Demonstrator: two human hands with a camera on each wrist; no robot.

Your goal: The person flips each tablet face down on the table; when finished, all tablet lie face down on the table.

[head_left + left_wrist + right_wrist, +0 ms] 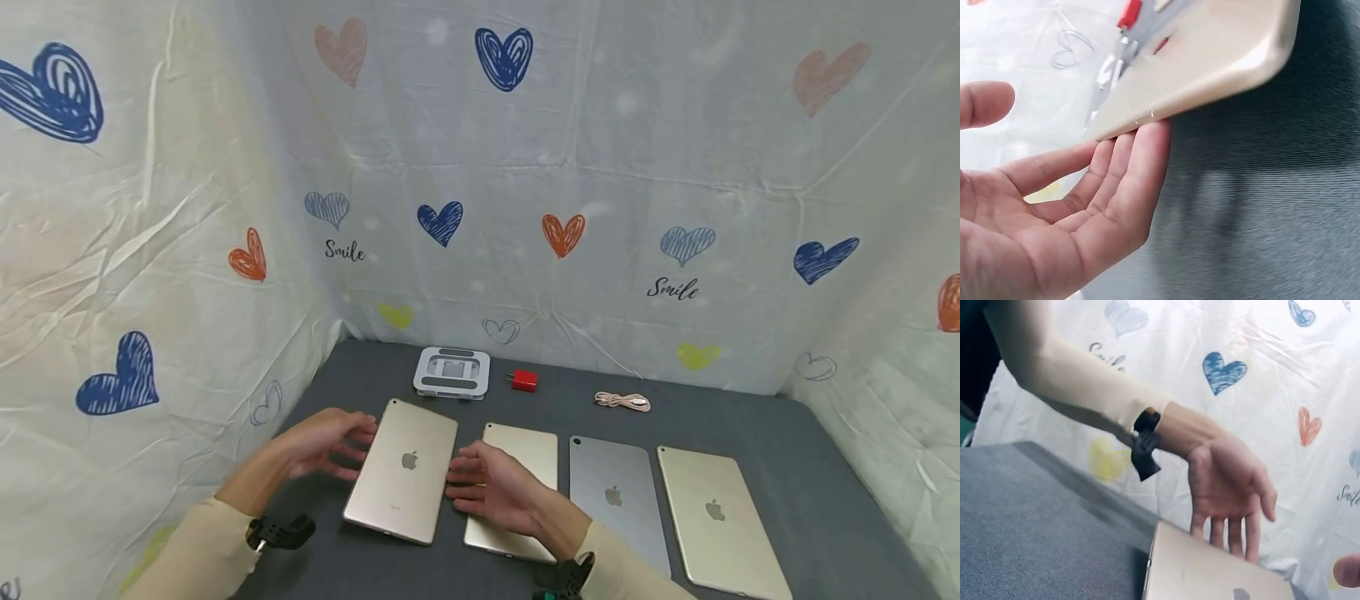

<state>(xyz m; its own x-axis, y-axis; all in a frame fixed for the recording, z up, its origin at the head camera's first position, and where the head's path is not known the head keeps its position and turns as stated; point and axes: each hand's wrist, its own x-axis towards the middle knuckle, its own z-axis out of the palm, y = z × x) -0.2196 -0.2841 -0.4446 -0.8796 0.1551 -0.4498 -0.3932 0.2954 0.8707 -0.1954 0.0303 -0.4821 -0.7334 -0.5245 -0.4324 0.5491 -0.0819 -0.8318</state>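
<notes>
A gold tablet [405,475], back and apple logo up, is tilted above the dark cloth between my two hands. My left hand [333,446] is at its left edge. In the left wrist view, the fingertips [1154,134] touch the tablet's edge [1210,75] near its buttons while the thumb stands apart. My right hand [502,492], fingers extended, is at the opposite edge; whether it touches is unclear. In the right wrist view, only one digit of that hand shows at the right border, with the left hand [1229,481] across the tablet [1210,569].
Right of the held tablet lie a gold tablet [525,446], partly under my right hand, a grey tablet [615,492] and another gold tablet [723,517]. Behind are a grey folded stand [452,373], a red charger plug [524,381] and a coiled cable [622,402]. Heart-printed curtains surround the table.
</notes>
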